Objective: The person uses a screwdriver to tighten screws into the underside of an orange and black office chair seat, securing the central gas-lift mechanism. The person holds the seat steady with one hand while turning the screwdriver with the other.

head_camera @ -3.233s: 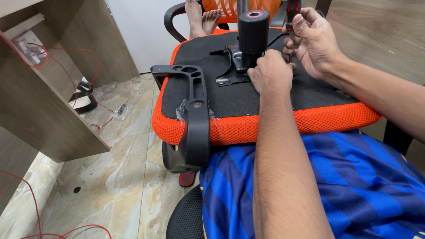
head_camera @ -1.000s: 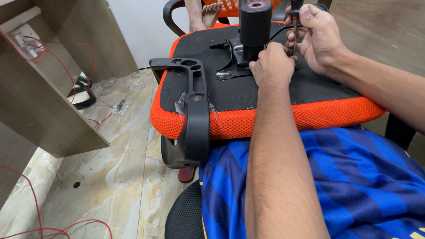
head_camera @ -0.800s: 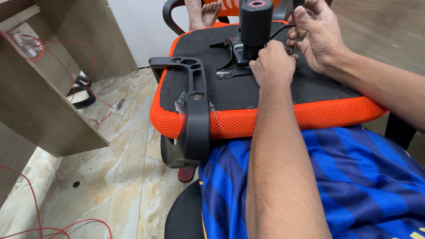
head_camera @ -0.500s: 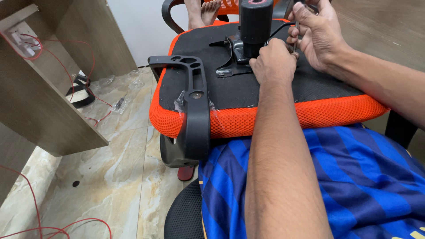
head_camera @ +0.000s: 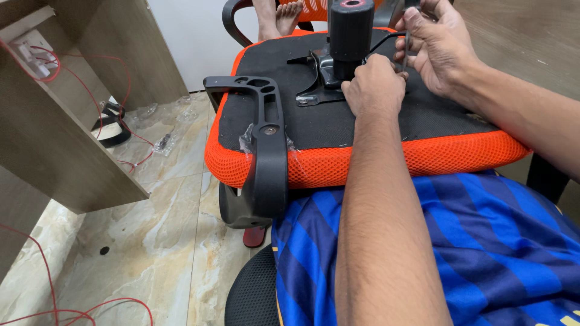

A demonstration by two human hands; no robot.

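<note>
An upturned office chair seat (head_camera: 362, 160), orange mesh at the rim and black underneath, is laid across the person's lap with its underside facing up. At the middle of that underside a black metal mechanism plate (head_camera: 317, 72) is fixed, and from it a thick black cylinder (head_camera: 350, 30) stands upright.

The left hand (head_camera: 374, 87) is curled into a loose fist and is pressed down on the seat bottom just in front of the cylinder, touching the edge of the plate; what is gripped inside the fist is hidden by the knuckles, so it cannot be told.

The right hand (head_camera: 438, 45) is raised just beside the cylinder on its right. Its fingers are drawn together and a thin dark metal tool (head_camera: 406, 43), held roughly upright, is pinched between them. The lower end of the tool is lost behind the left hand.

A black plastic armrest (head_camera: 266, 145) is bolted to the left side of the seat and hangs over its edge. A blue striped shirt (head_camera: 483, 241) is seen below the seat. Beyond the seat, another person's bare feet (head_camera: 278, 15) are seen on a second orange chair. To the left, a wooden desk panel (head_camera: 66, 121) is stood on the marble floor (head_camera: 151, 241), where red wires (head_camera: 90, 308) are strewn.
</note>
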